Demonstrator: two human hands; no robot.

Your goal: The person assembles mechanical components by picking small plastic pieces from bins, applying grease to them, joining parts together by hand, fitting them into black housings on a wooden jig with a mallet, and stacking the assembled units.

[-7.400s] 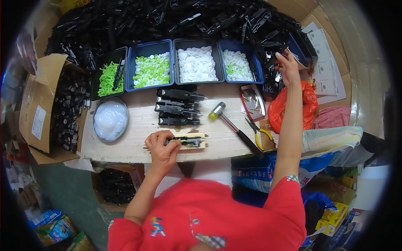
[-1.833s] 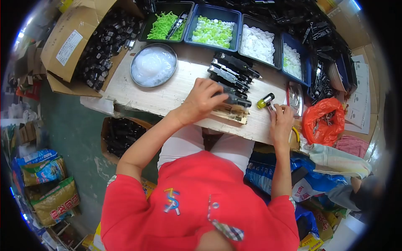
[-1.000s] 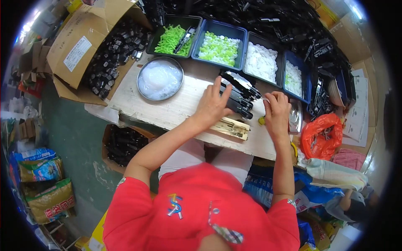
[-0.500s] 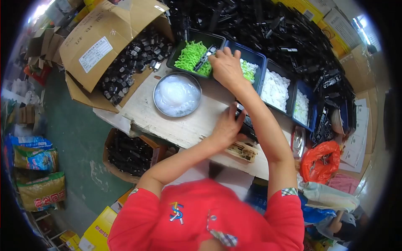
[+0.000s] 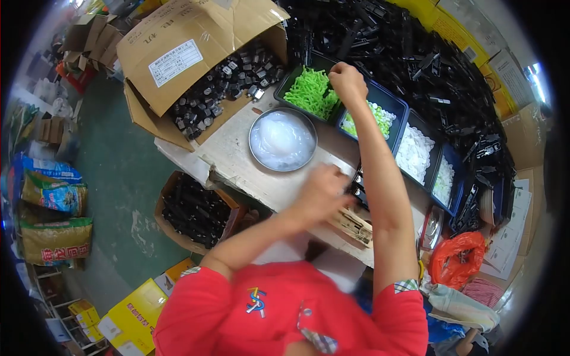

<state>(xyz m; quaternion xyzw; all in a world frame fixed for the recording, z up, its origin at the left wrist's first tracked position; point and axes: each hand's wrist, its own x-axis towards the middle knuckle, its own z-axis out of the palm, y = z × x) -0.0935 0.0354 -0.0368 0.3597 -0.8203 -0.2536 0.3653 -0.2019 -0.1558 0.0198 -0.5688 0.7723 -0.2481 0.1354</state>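
Note:
My right hand is above the far edge of the tray of green plastic pieces, its fingers closed and pointing away from me. What they hold, if anything, is hidden. Motion smears my left hand, low over the bench beside a black part; whether it grips anything I cannot tell. The right forearm covers some of that black part. Just in front of my left hand lies a wooden fixture. A round metal bowl with a clear, jelly-like substance stands beyond it to the left.
More trays with white pieces and green-and-white pieces run to the right. Behind them rises a heap of black parts. A carton of small metal-and-black pieces stands left, a red plastic bag right.
The view has shifted, moving the bench rightward and down in the picture. My right hand has moved farther away; the black part beside it on the green pieces no longer shows. My left hand has blurred.

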